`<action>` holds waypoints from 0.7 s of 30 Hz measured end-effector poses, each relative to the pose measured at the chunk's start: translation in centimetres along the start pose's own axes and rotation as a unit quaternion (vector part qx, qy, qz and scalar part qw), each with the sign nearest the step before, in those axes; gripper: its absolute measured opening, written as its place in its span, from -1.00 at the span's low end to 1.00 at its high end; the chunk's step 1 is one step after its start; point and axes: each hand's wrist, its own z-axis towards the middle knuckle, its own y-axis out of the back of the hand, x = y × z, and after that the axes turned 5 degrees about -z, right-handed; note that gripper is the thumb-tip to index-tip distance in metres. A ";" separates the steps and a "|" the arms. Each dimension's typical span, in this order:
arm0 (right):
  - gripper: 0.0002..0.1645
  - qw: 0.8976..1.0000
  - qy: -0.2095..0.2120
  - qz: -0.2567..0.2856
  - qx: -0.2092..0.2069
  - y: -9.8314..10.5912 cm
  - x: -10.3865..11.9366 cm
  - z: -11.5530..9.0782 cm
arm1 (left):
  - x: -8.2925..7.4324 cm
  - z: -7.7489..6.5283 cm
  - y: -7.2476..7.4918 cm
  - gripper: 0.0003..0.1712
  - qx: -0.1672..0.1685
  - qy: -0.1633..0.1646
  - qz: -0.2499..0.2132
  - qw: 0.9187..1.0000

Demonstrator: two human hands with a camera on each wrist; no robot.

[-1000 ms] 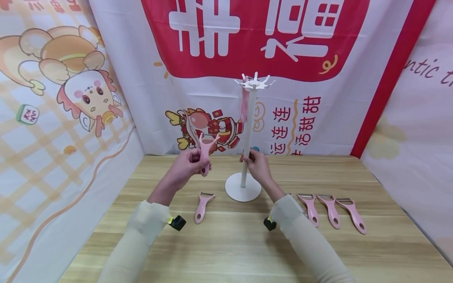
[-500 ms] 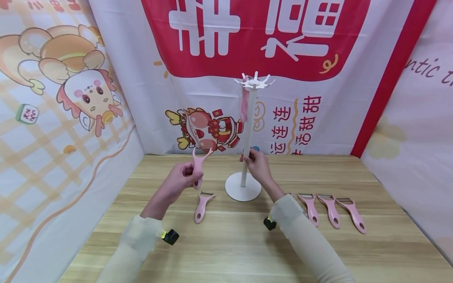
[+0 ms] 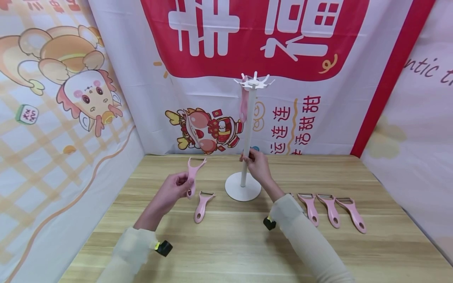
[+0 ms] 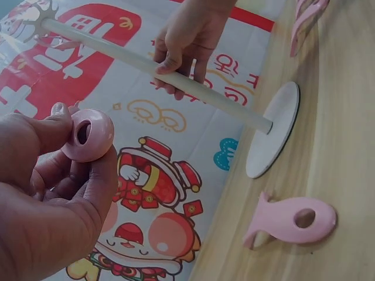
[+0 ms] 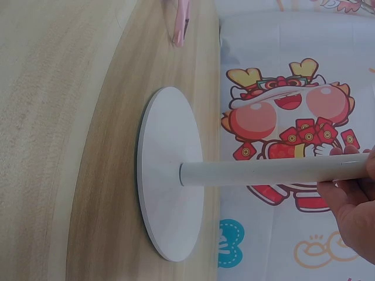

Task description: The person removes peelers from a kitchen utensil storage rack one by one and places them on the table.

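My left hand (image 3: 173,188) pinches a pink peeler (image 3: 192,173) by its handle, blade end up, above the table's left part. The left wrist view shows the holed end of that peeler's handle (image 4: 96,136) between thumb and fingers. With my right hand (image 3: 258,165) I grip the pole of a white hook stand (image 3: 249,129), which stands upright on its round base (image 5: 170,175). Another pink peeler (image 3: 244,104) hangs from one of the stand's top hooks. On the table, just right of my left hand, lies a further pink peeler (image 3: 201,208).
Several pink peelers (image 3: 329,208) lie in a row on the wooden table (image 3: 226,251), right of the stand, one partly behind my right sleeve (image 3: 301,224). Printed cloth (image 3: 198,90) hangs behind the table and along both sides.
My left hand has moved down and to the left with its peeler, away from the stand. My right hand and the stand have stayed in place.
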 end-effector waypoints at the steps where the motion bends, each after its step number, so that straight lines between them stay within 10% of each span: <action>1: -0.85 1.000 0.000 0.000 0.000 0.0 0.0 0.0 | 0.2 -0.1 0.1 -0.76 -0.002 0.002 -0.003 1.000; 21: -0.85 1.000 -0.003 0.002 -0.002 -0.1 0.1 0.0 | 3.9 -1.1 1.6 -0.74 -0.050 0.062 0.071 0.994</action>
